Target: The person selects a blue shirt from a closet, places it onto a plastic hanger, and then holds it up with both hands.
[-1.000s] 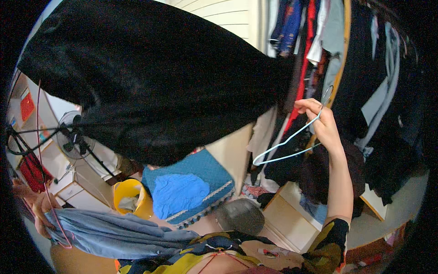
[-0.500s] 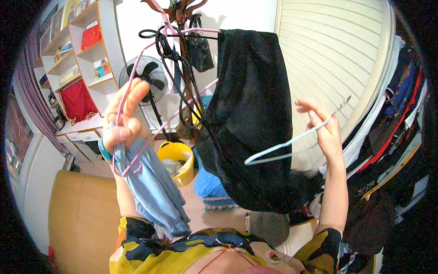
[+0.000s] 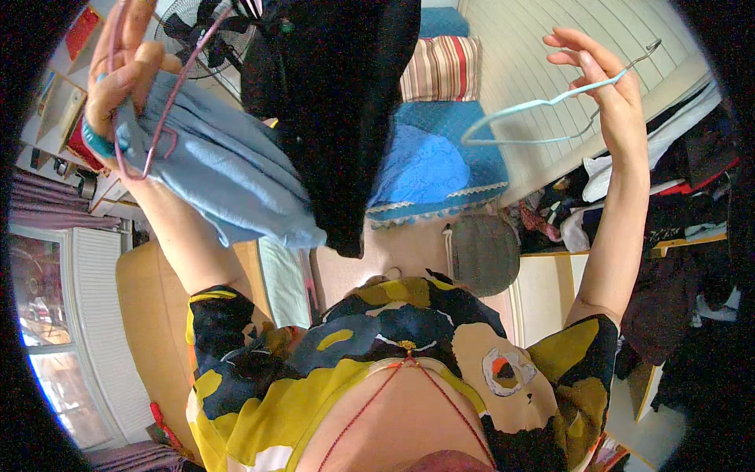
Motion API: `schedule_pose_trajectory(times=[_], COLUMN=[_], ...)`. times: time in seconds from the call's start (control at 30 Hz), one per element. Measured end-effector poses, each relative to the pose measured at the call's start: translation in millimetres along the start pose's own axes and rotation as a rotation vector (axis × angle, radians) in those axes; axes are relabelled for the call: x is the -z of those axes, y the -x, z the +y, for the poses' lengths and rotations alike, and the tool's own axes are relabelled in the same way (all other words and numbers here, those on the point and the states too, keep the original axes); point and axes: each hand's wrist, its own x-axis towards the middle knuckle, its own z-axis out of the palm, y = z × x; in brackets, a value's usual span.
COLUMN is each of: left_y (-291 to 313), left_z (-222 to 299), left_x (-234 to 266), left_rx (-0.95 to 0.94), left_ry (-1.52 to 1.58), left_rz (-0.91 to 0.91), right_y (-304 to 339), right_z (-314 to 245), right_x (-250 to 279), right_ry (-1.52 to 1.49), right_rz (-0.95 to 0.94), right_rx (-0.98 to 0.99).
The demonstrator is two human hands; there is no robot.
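Observation:
My left hand (image 3: 118, 86) is raised at the upper left, closed on a light blue garment (image 3: 220, 165) that hangs in folds below it. The corner of a pink hanger (image 3: 161, 126) passes by the same fingers and over the cloth. Beside the blue garment, a black garment (image 3: 334, 102) hangs down at the top middle; its upper end is outside the picture. At the upper right my right hand (image 3: 617, 90) grips a light blue hanger (image 3: 543, 103) near its metal hook, with some fingers loosely stretched. No cloth is on that hanger.
A blue-covered seat (image 3: 491, 165) with a striped cushion (image 3: 442, 69) stands ahead, a grey stool (image 3: 484, 252) nearer. Shelves of clothes (image 3: 676, 189) line the right. A fan (image 3: 208, 35) stands at the upper left, a brown panel (image 3: 157, 315) below my left arm.
The view has tilted downward, so both hands and the black garment appear higher. The black garment also sits further left. Each hand keeps its hold.

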Motion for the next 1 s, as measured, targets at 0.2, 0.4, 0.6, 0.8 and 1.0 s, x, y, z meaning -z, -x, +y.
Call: schedule_pose_trajectory(times=[0.2, 0.4, 0.6, 0.8, 1.0], left_y=[4, 23, 41, 47, 47], left_z=[-35, -64, -114, -162, -183], left_x=[27, 16, 25, 52, 77], left_rx=[0.164, 0.382, 0.425, 0.48, 0.529], left_ry=[-0.388, -0.159, 0.134, 0.244, 0.097], left_rz=[0.083, 0.193, 0.269, 0.233, 0.112], right_y=[-10, -26, -33, -76, -134], right_z=[13, 18, 45, 61, 92], right_x=[0, -20, -43, -92, -202], right_ry=[-0.075, -0.223, -0.263, -0.166, -0.056], right_rz=[-0.08, -0.18, -0.221, -0.152, 0.201], right_rx=[-0.018, -0.068, -0.087, -0.098, -0.128])
